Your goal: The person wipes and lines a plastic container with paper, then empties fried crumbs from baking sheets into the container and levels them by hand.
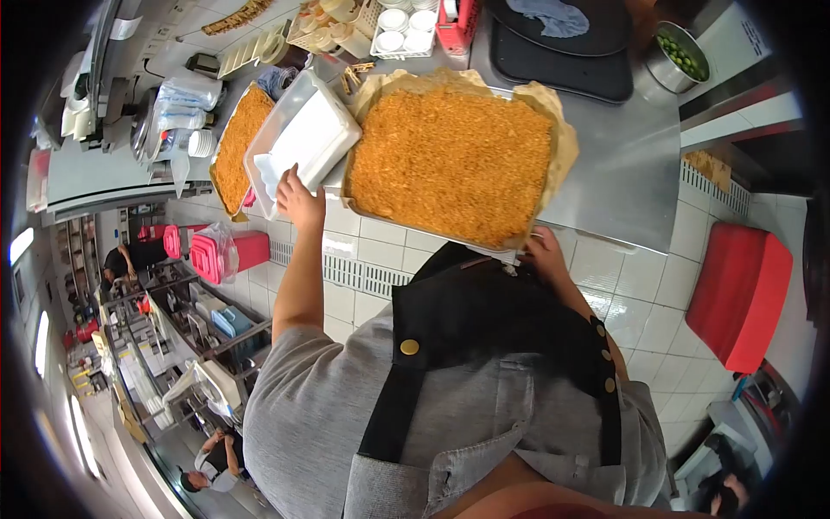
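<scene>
A large tray of orange-brown crumbly food (454,160), lined with brown paper, sits at the front edge of the steel counter. My left hand (300,201) is at the near end of a clear plastic container (322,138) with something white inside, fingers spread and holding nothing. At the tray's near right corner is my right hand (546,251), its fingers bent round the corner. Left of the container lies a second tray of the same food (240,143), partly hidden by it.
Black trays (562,65) and a pot of green pieces (679,59) stand at the back right. White lidded tubs (405,30) sit behind the large tray. A red bin (233,253) and a red box (739,294) are on the floor. Two people are at the far left.
</scene>
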A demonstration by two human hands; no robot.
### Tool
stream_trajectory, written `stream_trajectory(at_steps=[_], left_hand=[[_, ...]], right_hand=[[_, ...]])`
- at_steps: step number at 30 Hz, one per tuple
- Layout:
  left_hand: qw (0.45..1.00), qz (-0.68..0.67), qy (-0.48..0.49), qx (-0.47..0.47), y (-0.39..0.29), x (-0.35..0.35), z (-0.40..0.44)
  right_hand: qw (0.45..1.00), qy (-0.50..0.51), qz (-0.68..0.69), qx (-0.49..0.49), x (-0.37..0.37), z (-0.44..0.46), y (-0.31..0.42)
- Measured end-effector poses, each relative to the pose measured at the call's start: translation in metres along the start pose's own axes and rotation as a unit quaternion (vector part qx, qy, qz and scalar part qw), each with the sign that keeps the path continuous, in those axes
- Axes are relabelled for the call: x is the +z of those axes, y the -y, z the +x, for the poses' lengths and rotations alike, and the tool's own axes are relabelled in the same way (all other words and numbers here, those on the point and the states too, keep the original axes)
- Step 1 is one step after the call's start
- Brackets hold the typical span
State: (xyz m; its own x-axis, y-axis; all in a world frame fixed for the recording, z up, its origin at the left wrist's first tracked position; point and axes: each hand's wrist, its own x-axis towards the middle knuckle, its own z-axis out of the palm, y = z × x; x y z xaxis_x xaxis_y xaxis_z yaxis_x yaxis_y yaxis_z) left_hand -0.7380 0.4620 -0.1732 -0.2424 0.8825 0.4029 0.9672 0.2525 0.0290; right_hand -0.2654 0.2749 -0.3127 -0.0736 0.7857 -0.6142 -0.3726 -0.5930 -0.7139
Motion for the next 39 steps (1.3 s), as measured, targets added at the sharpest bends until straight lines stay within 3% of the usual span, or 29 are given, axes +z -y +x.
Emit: stream_trajectory(at_steps=[2,4,7,10,12,13,18,22,27,29,34,36,38,39], left_hand=[[0.987,0.019,0.131,0.090,0.029,0.009,0.032],[0.971,-0.022,0.160,0.179,0.047,0.014,0.051],[0.944,-0.171,0.156,0.237,0.069,0.037,0.070],[0.937,-0.183,0.187,0.231,0.066,0.030,0.076],[0.936,-0.178,0.172,0.249,0.066,0.033,0.075],[0.941,-0.167,0.166,0.241,0.065,0.034,0.075],[0.951,-0.166,0.157,0.209,0.067,0.029,0.084],[0.953,-0.163,0.160,0.200,0.068,0.015,0.065],[0.943,-0.159,0.189,0.221,0.044,0.009,0.042],[0.933,-0.123,0.239,0.240,0.033,0.025,0.046],[0.932,-0.147,0.241,0.227,-0.033,0.059,0.065],[0.936,-0.148,0.237,0.213,-0.055,0.068,0.078],[0.939,-0.226,0.133,0.223,-0.078,0.060,0.079],[0.942,-0.199,0.017,0.269,-0.094,0.045,0.078]], right_hand=[[0.999,-0.041,-0.017,-0.024,0.013,-0.002,0.002],[0.995,-0.093,0.026,-0.024,0.037,-0.014,0.014],[0.979,-0.188,0.078,-0.020,0.050,-0.009,0.009],[0.957,-0.284,0.051,-0.038,0.072,0.004,-0.008],[0.910,-0.323,-0.129,-0.226,0.072,0.021,-0.027],[0.885,-0.359,-0.196,-0.221,0.077,0.019,-0.026],[0.871,-0.419,-0.154,-0.205,0.071,0.027,-0.031],[0.795,-0.526,-0.209,-0.217,0.023,-0.003,-0.035],[0.807,-0.533,-0.078,-0.244,-0.059,-0.033,-0.048],[0.812,-0.534,-0.076,-0.220,-0.063,-0.034,-0.046],[0.845,-0.501,0.003,-0.189,-0.088,-0.024,-0.049],[0.841,-0.487,-0.048,-0.229,-0.071,-0.028,-0.032],[0.855,-0.490,0.003,-0.168,-0.053,-0.040,-0.003],[0.868,-0.481,0.053,-0.107,-0.053,-0.045,0.005]])
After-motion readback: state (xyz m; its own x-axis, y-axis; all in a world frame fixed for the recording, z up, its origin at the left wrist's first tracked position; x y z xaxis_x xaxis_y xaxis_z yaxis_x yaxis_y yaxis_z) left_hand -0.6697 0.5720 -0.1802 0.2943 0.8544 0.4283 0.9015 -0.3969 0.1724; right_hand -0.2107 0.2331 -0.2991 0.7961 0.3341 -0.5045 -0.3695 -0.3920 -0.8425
